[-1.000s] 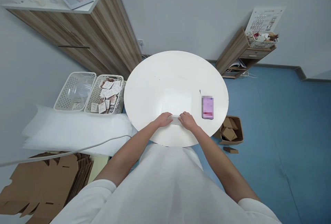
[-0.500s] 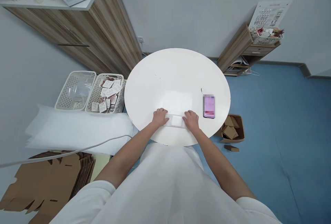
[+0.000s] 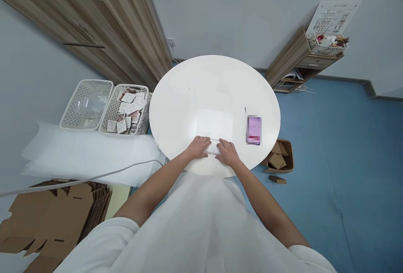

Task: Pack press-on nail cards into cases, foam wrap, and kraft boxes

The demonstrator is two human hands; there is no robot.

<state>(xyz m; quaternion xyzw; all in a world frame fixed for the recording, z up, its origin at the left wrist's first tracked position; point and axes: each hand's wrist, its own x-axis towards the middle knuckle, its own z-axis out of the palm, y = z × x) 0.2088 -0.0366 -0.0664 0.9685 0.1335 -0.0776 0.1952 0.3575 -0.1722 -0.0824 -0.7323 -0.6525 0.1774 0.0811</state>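
Note:
A small white packet (image 3: 213, 147) lies at the near edge of the round white table (image 3: 176, 96). It looks like a flat rectangular item in thin white sheet; what is inside cannot be made out. My left hand (image 3: 198, 147) grips its left end, fingers over the top and thumb at the near side. On the right end, my right hand (image 3: 227, 152) is closed in the same way. Both hands cover the packet's ends, so just its middle shows between them. A phone with a pink, blurred screen (image 3: 253, 130) rests to the right of my right hand.
Left of the table are a basket of printed cards (image 3: 126, 111), a basket with clear plastic (image 3: 91, 105), stacked white sheets (image 3: 91, 151) and flat cardboard (image 3: 53, 218). A grey cable (image 3: 119, 170) crosses the sheets. A carton of small boxes (image 3: 280, 155) stands on the floor at right.
My hands have moved closer together. The white sheet ends that stuck out on both sides of the item are now folded in under my fingers. The view has shifted slightly.

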